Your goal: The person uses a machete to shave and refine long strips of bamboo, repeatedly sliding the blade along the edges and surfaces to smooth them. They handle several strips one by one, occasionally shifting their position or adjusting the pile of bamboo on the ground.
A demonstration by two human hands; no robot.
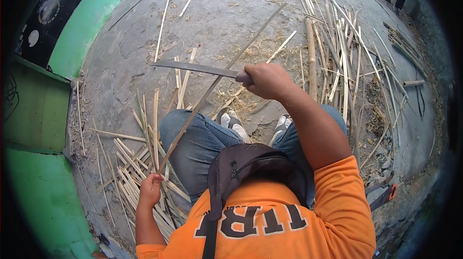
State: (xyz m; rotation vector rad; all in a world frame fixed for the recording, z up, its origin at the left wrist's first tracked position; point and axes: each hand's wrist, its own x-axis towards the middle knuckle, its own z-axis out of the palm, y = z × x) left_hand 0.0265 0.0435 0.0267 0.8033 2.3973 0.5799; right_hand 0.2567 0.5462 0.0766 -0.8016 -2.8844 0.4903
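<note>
Orange shirt (270, 244) and black bag (255, 162) closest, bottom centre. Right hand (267, 81), just right of centre, is wrapped round the handle of a long knife (193, 67), blade pointing left. Left hand (150, 189), lower left, grips the low end of a thin strip (193, 118) that runs diagonally to upper centre. Blade crosses the strip mid-frame; can't tell if they touch. I've got loose strips (130, 182) piled lower left, more bamboo (345, 56) upper right, orange-handled tool (383, 197) lower right.
</note>
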